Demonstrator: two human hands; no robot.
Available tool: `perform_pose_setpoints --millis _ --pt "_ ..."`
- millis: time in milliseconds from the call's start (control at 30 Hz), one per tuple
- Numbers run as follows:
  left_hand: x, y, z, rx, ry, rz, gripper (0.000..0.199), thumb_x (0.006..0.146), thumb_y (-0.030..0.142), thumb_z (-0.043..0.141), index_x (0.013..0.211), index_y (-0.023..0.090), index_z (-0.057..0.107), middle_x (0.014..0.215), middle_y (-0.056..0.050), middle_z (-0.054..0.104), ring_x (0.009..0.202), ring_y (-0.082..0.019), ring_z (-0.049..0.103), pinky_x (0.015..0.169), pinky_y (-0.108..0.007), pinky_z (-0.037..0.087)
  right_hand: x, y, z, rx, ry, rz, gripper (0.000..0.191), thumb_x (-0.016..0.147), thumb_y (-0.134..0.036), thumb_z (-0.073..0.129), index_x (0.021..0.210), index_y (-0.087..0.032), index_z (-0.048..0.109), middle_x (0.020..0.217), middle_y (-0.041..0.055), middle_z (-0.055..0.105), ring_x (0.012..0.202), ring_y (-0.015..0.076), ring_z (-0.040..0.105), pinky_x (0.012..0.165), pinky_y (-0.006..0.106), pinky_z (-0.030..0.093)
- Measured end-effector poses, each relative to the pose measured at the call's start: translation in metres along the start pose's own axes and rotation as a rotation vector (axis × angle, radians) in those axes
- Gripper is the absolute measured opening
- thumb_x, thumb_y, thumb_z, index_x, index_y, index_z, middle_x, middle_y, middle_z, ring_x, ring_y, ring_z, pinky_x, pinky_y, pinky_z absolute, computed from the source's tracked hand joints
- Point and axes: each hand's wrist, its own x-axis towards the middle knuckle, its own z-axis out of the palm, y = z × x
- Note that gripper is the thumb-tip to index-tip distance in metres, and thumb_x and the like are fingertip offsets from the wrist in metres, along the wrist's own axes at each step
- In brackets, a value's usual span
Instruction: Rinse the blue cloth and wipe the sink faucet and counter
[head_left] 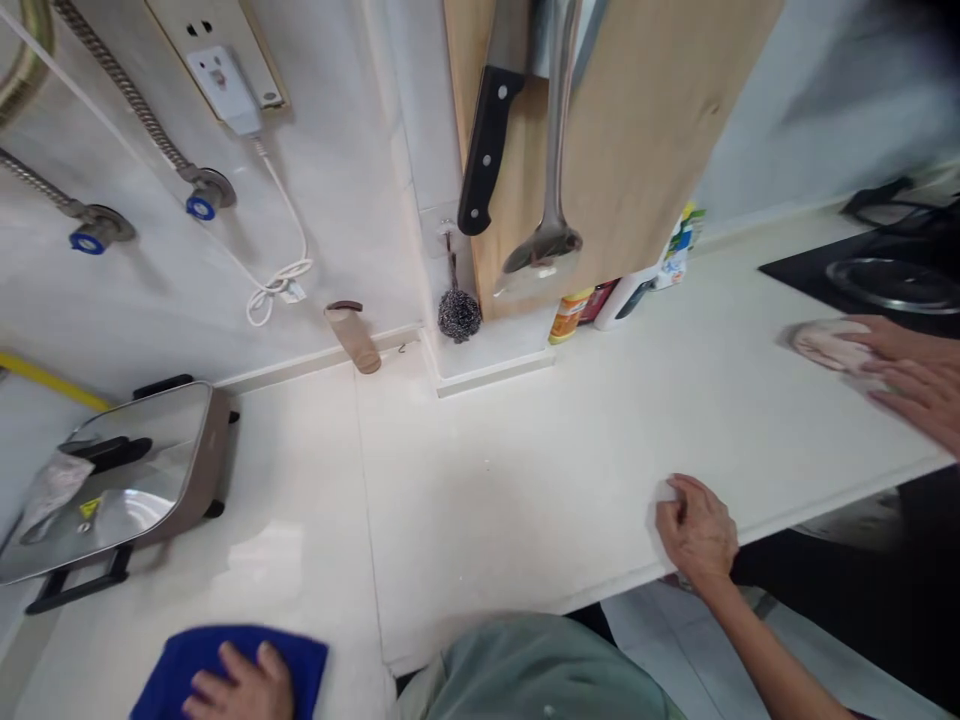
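Observation:
At the bottom left, my left hand [244, 685] lies palm down on a folded dark blue cloth [172, 672], its fingers apart and pressed flat against it. My right hand [699, 532] rests near the front edge of the white countertop [480, 500]. Its fingers are curled in, and nothing shows in them. At the far right a co-worker's hands [919, 375] press a pale, bunched cloth [829, 345] onto the same counter, close to the black stove.
A lidded electric pan [150, 470] stands at left. A knife [489, 150], a ladle [551, 230] and a steel scourer [458, 314] hang near a wooden board [637, 150]. Bottles [570, 315] stand behind. A black stove [892, 270] lies at right, a plugged cord [281, 290] on the wall.

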Motion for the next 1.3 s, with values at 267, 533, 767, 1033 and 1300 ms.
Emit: perform_pose_setpoints --millis 267,533,767,1033,1300 --pt "-0.022 0.121 0.029 -0.048 -0.068 0.440 0.059 0.096 0.036 0.036 0.146 0.004 0.041 0.156 -0.032 0.032 0.149 -0.046 0.018 0.113 -0.068 0.031 -0.002 0.000 0.006 0.003 0.028 0.014 0.036 0.082 -0.027 0.046 0.114 -0.019 0.060 0.124 0.0102 0.065 0.109 0.0296 0.061 0.090 0.043 0.048" --pt "-0.042 0.250 0.040 -0.307 -0.225 0.781 0.061 0.094 0.031 0.045 0.151 0.012 0.033 0.163 -0.023 0.019 0.152 -0.041 0.008 0.119 -0.068 0.022 -0.001 0.002 0.012 0.033 0.038 0.021 0.034 0.082 -0.026 0.047 0.112 -0.020 0.060 0.123 0.0099 0.065 0.109 0.0275 0.060 0.091 0.041 0.048" --pt "-0.093 0.364 0.042 -0.565 -0.285 0.936 0.065 0.090 0.027 0.049 0.151 0.011 0.031 0.163 -0.023 0.017 0.151 -0.043 0.006 0.118 -0.073 0.018 0.003 -0.005 0.011 0.045 0.047 0.014 0.033 0.086 -0.029 0.042 0.113 -0.019 0.059 0.125 0.0095 0.064 0.108 0.0258 0.060 0.090 0.040 0.050" --pt "-0.091 0.339 0.044 -0.690 -0.350 1.187 0.055 0.093 0.026 0.045 0.148 0.022 0.041 0.163 -0.015 0.027 0.151 -0.033 0.022 0.118 -0.060 0.034 -0.003 -0.007 0.016 0.035 0.062 -0.001 0.038 0.088 -0.028 0.035 0.119 -0.018 0.054 0.126 0.0145 0.060 0.117 0.0296 0.056 0.096 0.049 0.049" --pt "-0.039 0.258 0.056 -0.733 -0.429 0.985 0.048 0.096 0.027 0.036 0.142 0.018 0.048 0.149 -0.013 0.052 0.142 -0.023 0.043 0.114 -0.047 0.045 0.000 -0.115 0.042 0.336 -0.244 -0.060 0.040 0.084 -0.035 0.037 0.117 -0.022 0.057 0.114 0.0093 0.065 0.107 0.0254 0.062 0.098 0.045 0.052"
